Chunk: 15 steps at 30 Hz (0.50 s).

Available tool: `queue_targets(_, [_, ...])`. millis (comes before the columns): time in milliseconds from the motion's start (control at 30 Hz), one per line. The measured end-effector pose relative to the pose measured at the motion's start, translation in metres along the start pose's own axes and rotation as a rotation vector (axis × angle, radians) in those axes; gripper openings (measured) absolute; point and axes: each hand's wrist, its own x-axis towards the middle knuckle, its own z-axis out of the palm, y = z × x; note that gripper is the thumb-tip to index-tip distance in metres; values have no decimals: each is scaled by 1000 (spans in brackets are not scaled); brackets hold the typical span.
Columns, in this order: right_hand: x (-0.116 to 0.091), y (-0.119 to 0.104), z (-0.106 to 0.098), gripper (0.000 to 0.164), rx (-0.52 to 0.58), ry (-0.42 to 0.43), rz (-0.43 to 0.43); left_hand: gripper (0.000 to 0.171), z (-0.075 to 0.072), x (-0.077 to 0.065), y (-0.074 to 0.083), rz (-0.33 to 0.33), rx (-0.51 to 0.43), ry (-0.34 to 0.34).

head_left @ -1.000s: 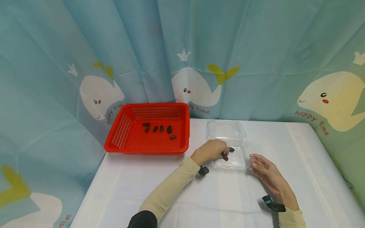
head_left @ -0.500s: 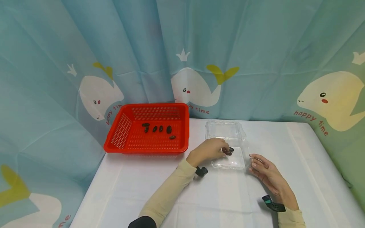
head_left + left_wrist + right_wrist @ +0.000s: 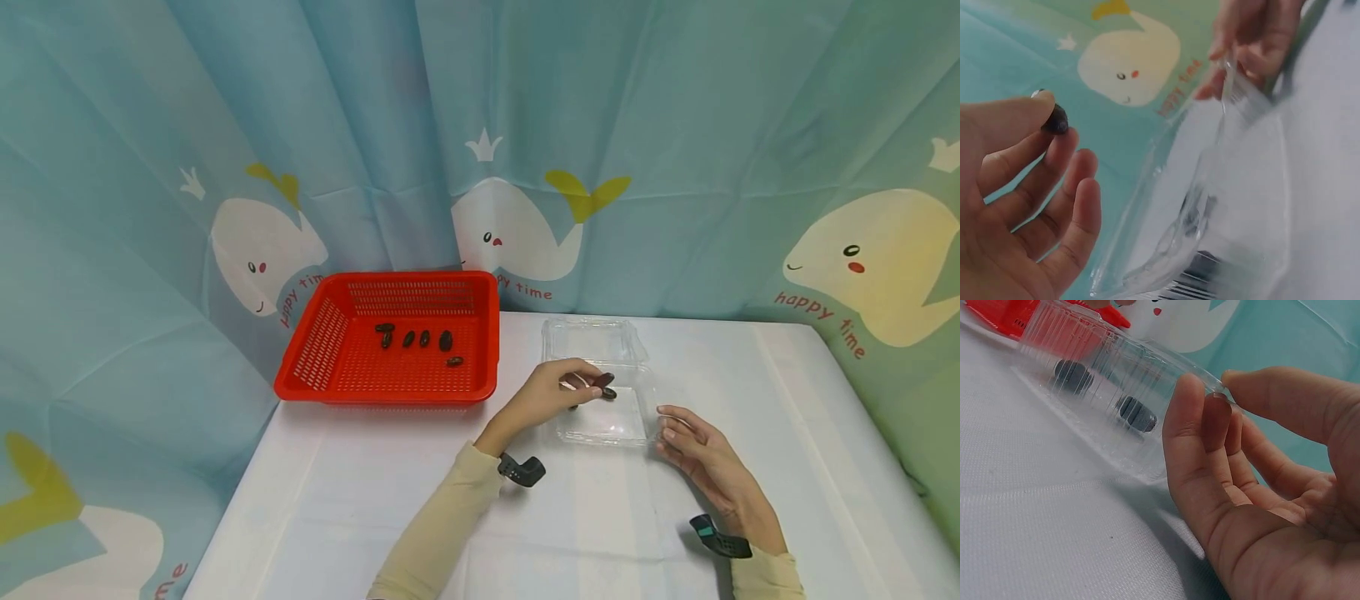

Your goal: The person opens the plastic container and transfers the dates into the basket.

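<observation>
In the head view my left hand (image 3: pixel 546 393) is over the clear plastic clamshell box (image 3: pixel 617 427). Thumb and index finger pinch a dark brown, oval date (image 3: pixel 604 379); the left wrist view shows this date (image 3: pixel 1055 120) at the fingertips, the other fingers loosely bent. Inside the box lies one date (image 3: pixel 610 394), and another date (image 3: pixel 573 407) shows partly beneath the hand. Through the ribbed wall, the right wrist view shows two dates (image 3: pixel 1138 414). My right hand (image 3: pixel 705 458) pinches the box's near right rim between thumb and fingers (image 3: pixel 1185 419).
A red plastic basket (image 3: pixel 405 390) stands to the left on the white-covered table (image 3: pixel 525 533), with several dates (image 3: pixel 446 340) spread on its floor. The box's lid (image 3: pixel 592 340) lies folded back toward the curtain (image 3: pixel 697 167), which has whales printed on it.
My left hand has turned from reaching down into the box to pointing right, and has risen with one date. A date now shows beneath it. My right hand stays at the rim.
</observation>
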Motion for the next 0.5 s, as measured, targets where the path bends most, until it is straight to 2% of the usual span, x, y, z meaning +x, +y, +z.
queue_targets(100, [0, 0, 1, 35, -13, 16, 7, 31, -2, -6, 4, -31, -38, 23])
queue_targets(233, [0, 0, 2, 35, -41, 40, 22, 31, -12, -15, 11, -43, -65, 18])
queue_targets(367, [-1, -1, 2, 35, -37, 43, 25, 31, -30, -23, 20, -31, -53, 16])
queue_targets(500, [-1, -1, 1, 35, -15, 24, 12, 31, -53, -29, 27, -30, 6, 21])
